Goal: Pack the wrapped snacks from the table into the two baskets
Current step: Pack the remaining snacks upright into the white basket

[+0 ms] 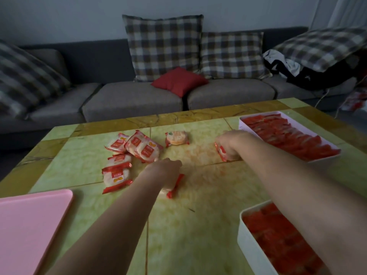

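Closest, at right, a white basket (243,231) sits packed with red packets; the far basket (242,124) is likewise full. The right hand (231,144) grips a snack (222,153) on edge on the surface (198,225). The left hand (165,167) covers a second packet (174,184); I cannot tell its grip. Loose snacks (127,155) lie to the left, with a pink board (29,225) nearer.

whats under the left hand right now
A wrapped snack lies on the table under the left hand; only its red end and a pale edge show. The hand and wrist cover the rest, so whether fingers grip it cannot be told.
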The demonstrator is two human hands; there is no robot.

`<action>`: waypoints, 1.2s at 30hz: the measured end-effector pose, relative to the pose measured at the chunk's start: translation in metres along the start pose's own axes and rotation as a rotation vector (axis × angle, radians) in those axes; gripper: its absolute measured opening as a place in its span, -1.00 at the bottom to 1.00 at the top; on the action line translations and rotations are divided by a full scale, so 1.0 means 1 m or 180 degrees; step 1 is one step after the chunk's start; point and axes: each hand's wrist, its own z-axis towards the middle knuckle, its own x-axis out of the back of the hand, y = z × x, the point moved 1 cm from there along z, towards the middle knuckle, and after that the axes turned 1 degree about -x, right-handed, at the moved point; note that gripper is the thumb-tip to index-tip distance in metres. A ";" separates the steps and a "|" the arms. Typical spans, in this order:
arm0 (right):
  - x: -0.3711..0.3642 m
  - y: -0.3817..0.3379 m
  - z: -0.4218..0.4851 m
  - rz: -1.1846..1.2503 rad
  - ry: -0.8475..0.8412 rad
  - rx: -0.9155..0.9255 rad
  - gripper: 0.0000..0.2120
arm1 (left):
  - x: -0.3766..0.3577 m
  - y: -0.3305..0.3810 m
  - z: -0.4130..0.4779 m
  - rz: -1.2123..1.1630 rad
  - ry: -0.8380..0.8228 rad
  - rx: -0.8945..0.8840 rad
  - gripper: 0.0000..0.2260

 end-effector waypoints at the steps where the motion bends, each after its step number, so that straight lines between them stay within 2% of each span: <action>1: 0.003 0.000 -0.003 -0.0070 -0.0023 -0.0132 -0.40 | 0.006 -0.002 -0.003 0.0004 -0.0080 0.0007 -0.37; 2: 0.007 0.000 -0.004 -0.0096 0.0041 -0.0172 -0.38 | 0.010 -0.006 -0.005 0.0024 -0.0155 0.0032 -0.41; 4: 0.015 -0.003 -0.011 0.0069 0.0171 -0.0203 -0.51 | 0.019 -0.012 -0.009 0.0037 -0.0217 0.0062 -0.49; 7: 0.029 -0.026 -0.020 0.0640 0.0192 0.0051 -0.61 | 0.016 -0.034 -0.021 -0.0422 -0.0008 0.0073 -0.49; 8: 0.034 -0.037 -0.021 0.1075 0.0138 0.0229 -0.61 | 0.012 -0.051 -0.027 -0.0851 0.0141 0.0195 -0.51; 11: 0.045 -0.071 -0.017 0.2488 0.0272 0.0672 -0.56 | 0.004 -0.096 -0.044 -0.2812 0.0948 0.0688 -0.65; 12: 0.051 -0.088 -0.016 0.2836 0.0327 0.0762 -0.52 | -0.003 -0.116 -0.050 -0.3349 0.1240 0.0967 -0.63; 14: 0.058 -0.119 -0.008 0.3239 0.0378 0.0868 -0.56 | -0.016 -0.138 -0.056 -0.3907 0.1591 0.1442 -0.49; 15: 0.061 -0.132 -0.003 0.3423 0.0423 0.0871 -0.53 | -0.024 -0.144 -0.055 -0.4032 0.1565 0.1526 -0.41; 16: 0.065 -0.144 0.000 0.3477 0.0464 0.0801 -0.39 | -0.032 -0.147 -0.054 -0.4135 0.1402 0.1515 -0.38; 17: 0.068 -0.153 0.004 0.3370 0.0509 0.0706 -0.21 | -0.035 -0.145 -0.055 -0.4246 0.1310 0.1487 -0.43; 18: 0.070 -0.161 0.006 0.3182 0.0523 0.0663 -0.12 | -0.039 -0.149 -0.050 -0.4415 0.1364 0.1549 -0.51; 20: 0.069 -0.171 0.017 0.3041 0.0427 0.0646 -0.18 | -0.040 -0.155 -0.041 -0.4632 0.1655 0.1693 -0.55; 22: 0.063 -0.177 0.030 0.3223 0.0230 0.0803 -0.27 | -0.039 -0.157 -0.032 -0.4532 0.1608 0.1571 -0.53; 24: 0.059 -0.183 0.036 0.3249 0.0235 0.0862 -0.34 | -0.037 -0.153 -0.029 -0.4250 0.1398 0.1441 -0.67; 26: 0.055 -0.184 0.038 0.3142 0.0404 0.0784 -0.28 | -0.035 -0.149 -0.029 -0.3830 0.1470 0.1489 -0.77; 28: 0.052 -0.180 0.036 0.3148 0.0515 0.0710 -0.15 | -0.031 -0.146 -0.032 -0.3645 0.1539 0.1550 -0.68; 31: 0.050 -0.170 0.028 0.3048 0.0449 0.0598 -0.05 | -0.031 -0.145 -0.041 -0.3730 0.1271 0.1550 -0.28; 34: 0.045 -0.156 0.023 0.3236 0.0049 0.0662 -0.22 | -0.036 -0.142 -0.057 -0.3939 0.1167 0.1397 -0.03; 36: 0.040 -0.147 0.017 0.3935 -0.0312 0.0770 -0.33 | -0.041 -0.142 -0.066 -0.4206 0.1133 0.1362 0.00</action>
